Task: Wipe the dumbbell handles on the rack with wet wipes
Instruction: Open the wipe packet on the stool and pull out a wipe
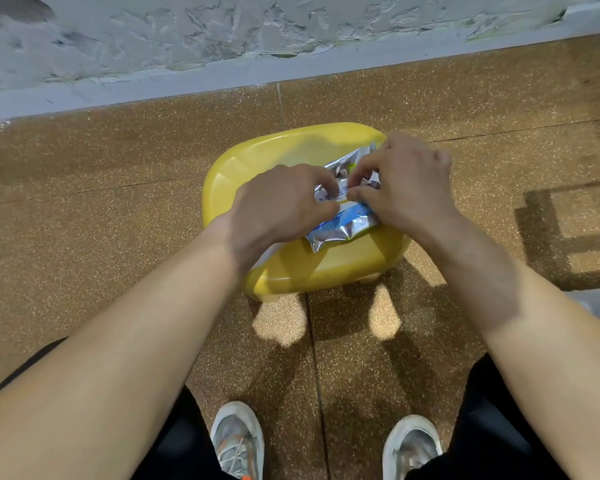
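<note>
A silver and blue pack of wet wipes [343, 228] lies on a yellow plastic stool [309, 268]. My left hand [281, 202] grips the pack's left side with curled fingers. My right hand [406, 181] pinches at the white label flap on top of the pack, thumb and fingers bent together. Both hands cover most of the pack's top. No dumbbell or rack is in view.
The stool stands on a speckled brown rubber floor [101, 220], close to a rough grey wall [187, 36] with a pale skirting. My two grey shoes [238, 441] are at the bottom. A dark square pattern [575, 230] marks the floor at the right.
</note>
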`<state>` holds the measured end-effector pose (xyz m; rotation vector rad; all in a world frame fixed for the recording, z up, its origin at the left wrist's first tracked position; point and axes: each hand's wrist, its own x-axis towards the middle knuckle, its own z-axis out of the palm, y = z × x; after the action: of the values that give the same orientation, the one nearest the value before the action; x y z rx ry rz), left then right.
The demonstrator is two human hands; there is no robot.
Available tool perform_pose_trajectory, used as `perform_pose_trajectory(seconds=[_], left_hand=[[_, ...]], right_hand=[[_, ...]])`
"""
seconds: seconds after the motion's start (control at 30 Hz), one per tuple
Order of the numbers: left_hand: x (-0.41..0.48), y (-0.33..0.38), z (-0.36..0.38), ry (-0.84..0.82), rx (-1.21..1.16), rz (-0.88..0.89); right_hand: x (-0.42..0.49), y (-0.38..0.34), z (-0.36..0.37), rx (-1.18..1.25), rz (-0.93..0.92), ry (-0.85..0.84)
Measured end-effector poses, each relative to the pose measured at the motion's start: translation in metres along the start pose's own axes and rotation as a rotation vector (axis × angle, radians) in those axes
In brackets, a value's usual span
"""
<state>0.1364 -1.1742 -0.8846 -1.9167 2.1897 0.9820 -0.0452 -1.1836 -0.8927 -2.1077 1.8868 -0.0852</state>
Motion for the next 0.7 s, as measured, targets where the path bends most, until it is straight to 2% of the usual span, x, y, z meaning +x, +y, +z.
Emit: perform_pose_trajectory(seconds=[0.07,0.2,0.33,0.47,0.53,0.6,0.63,0.7], left_hand=[[0.000,0.002,0.000,-0.003,0.012,-0.003],[0.002,0.002,0.001,-0.008,0.038,-0.021],[0.004,0.001,0.000,-0.032,0.050,-0.036],[-0.007,0.006,-0.012,0.001,0.017,-0.082],[-0.020,0.019,-0.031,0.123,-0.248,-0.095],[-0.038,0.034,-0.050,0.277,-0.682,-0.136],[-0.048,0.042,-0.058,0.308,-0.922,-0.193],[-0.073,0.059,-0.073,0.220,-1.353,-0.330]], right_hand=[[0.002,0.003,-0.004,0.008,0.067,0.027],[-0.003,-0.011,0.008,-0.080,-0.064,0.026],[0.000,-0.002,0.007,-0.056,0.015,0.057],[-0.018,-0.016,0.007,-0.057,-0.023,0.069],[-0.031,-0.017,-0.007,0.045,0.075,0.155],[-0.049,-0.022,-0.031,0.371,0.161,0.176],[-0.062,-0.030,-0.047,0.631,0.202,0.113],[-0.092,-0.054,-0.082,1.087,0.282,-0.072]])
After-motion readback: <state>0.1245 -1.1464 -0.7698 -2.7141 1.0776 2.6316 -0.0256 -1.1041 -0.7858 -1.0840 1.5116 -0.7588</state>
